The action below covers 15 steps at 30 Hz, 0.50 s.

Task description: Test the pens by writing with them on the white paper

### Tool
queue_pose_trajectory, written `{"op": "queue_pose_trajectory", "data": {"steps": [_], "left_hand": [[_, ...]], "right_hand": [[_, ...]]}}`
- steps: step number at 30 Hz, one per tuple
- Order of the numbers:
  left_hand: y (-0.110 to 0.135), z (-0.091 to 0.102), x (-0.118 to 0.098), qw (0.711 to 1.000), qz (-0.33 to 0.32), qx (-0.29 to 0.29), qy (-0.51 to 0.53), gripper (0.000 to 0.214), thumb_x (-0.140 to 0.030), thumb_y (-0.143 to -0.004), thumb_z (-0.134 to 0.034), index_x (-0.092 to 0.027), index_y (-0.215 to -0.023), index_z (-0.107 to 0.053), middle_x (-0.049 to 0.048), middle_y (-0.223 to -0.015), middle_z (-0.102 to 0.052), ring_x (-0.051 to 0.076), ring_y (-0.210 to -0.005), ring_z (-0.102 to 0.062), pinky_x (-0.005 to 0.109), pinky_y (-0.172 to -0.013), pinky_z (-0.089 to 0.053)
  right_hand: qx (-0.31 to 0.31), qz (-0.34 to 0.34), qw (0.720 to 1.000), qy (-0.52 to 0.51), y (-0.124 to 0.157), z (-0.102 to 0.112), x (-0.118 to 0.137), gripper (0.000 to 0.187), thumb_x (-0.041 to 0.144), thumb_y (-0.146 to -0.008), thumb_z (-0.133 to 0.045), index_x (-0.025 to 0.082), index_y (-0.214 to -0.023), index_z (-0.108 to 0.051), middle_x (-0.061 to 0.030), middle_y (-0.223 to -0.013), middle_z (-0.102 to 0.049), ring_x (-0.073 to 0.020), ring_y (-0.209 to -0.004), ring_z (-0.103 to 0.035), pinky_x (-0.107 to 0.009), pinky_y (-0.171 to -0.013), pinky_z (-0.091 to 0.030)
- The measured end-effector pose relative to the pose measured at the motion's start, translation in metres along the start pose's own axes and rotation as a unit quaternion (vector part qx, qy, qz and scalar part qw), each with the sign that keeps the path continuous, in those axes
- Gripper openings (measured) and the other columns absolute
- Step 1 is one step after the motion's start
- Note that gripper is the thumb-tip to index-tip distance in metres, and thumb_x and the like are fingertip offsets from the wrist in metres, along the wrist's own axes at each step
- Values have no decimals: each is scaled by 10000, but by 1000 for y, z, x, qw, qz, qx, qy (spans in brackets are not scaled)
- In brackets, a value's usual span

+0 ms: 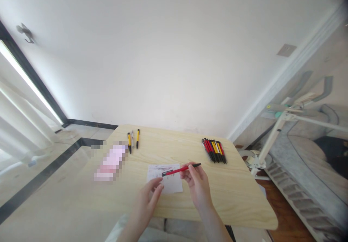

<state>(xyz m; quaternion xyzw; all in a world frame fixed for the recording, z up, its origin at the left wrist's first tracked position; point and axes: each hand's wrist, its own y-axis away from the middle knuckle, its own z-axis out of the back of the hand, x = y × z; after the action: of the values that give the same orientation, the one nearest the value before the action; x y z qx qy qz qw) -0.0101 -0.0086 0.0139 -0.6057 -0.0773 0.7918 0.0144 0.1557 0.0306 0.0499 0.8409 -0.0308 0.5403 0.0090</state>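
My right hand (pixel 197 184) pinches a red pen with black ends (pixel 181 170), held nearly level above a small white paper (pixel 165 180) on the light wooden table (pixel 233 195). My left hand (pixel 150 195) rests its fingertips on the near left part of that paper, fingers loosely stretched and holding nothing. A bundle of several red, yellow and black pens (pixel 214 150) lies at the far right of the table. Two yellow and black pens (pixel 129 142) and a clear one between them lie at the far left.
A blurred pink object (pixel 111 161) lies on the table's left side. A white wall stands behind the table. A grey sofa (pixel 312 162) and a white stand (pixel 269 144) are to the right, a bright window to the left.
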Motion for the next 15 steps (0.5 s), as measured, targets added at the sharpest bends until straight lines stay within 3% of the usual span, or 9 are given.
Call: {"op": "queue_pose_trajectory", "data": {"steps": [1,3,6,10,15], "left_hand": [[1,-4,-5,996,42,16,75,307,-360,-797,-445,-172,-989,-595,72,-706,-652,186,-611,-592,330,-600,-480],[0,-11,-15,977,88,32,192,337,-396,-793,-441,-144,-961,-589,63,-655,-638,159,-518,-559,291,-506,-453],[-4,-13,-23,946,125,-26,299,295,-399,-783,-460,-149,-876,-584,66,-723,-651,166,-626,-591,308,-612,-470],[-10,-1,-27,945,143,-55,288,263,-374,-721,-556,-131,-815,-595,82,-743,-661,183,-688,-600,314,-654,-474],[-11,7,-28,939,175,-50,293,296,-383,-672,-600,-124,-815,-577,70,-664,-653,190,-605,-610,316,-565,-489]], "right_hand": [[1,-21,999,-37,5,-3,-1,198,334,-759,-581,172,-865,-540,-43,-812,-623,-145,-657,-598,-299,-629,-486],[15,-60,996,-70,16,-10,-6,196,330,-743,-603,175,-857,-565,-44,-823,-628,-153,-689,-602,-315,-667,-482],[52,-96,994,-30,33,-15,-20,217,323,-737,-613,154,-871,-589,-33,-697,-624,-137,-597,-578,-281,-582,-469],[100,-116,984,88,45,-9,-35,272,378,-764,-571,119,-838,-605,39,-504,-510,-54,-387,-429,-167,-373,-325],[192,-203,952,120,49,3,-39,458,527,-810,-405,111,-738,-583,48,-455,-462,-40,-329,-370,-151,-323,-254]]}}
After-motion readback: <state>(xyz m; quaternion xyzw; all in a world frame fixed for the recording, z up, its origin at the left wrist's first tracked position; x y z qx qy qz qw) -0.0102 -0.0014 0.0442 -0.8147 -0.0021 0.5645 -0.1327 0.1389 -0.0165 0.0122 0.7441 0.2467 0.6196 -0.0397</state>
